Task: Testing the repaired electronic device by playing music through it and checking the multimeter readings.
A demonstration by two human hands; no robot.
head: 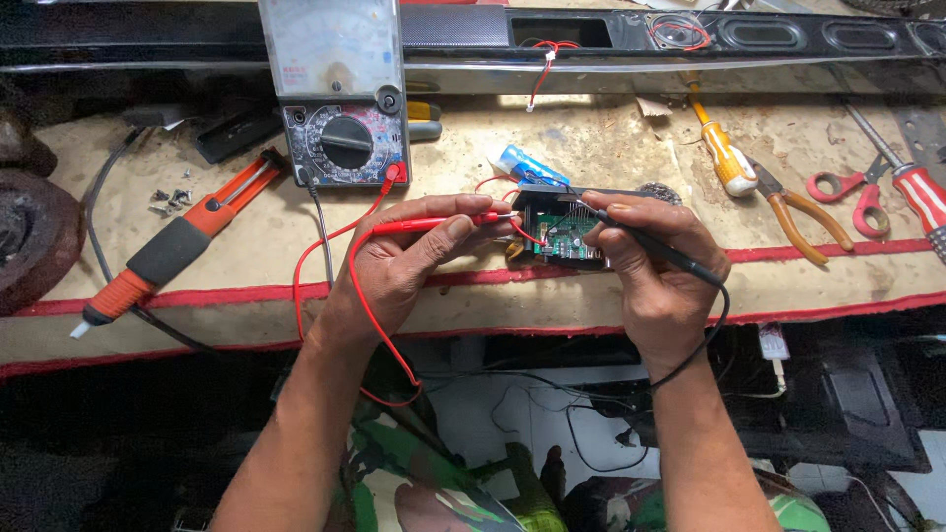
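Across the workbench [591, 138], a long black speaker housing [690, 39] lies along the far edge, with an analog multimeter [335, 89] propped against it. Nearer, the left hand [404, 261] pinches the red test probe [434, 224], fingers closed round it, its tip on the small green circuit board [562, 236] near the bench's front edge. The right hand [655, 266] grips the black test probe [641, 236] like a pen and steadies the board too. Both probe tips sit close together, so a slip could likely bridge neighbouring solder points. The red lead [360, 296] loops loosely below the wrist and might snag, tugging the meter. An orange soldering iron [168, 256] rests left, pliers [803, 222] right, screws [169, 200] smallest.
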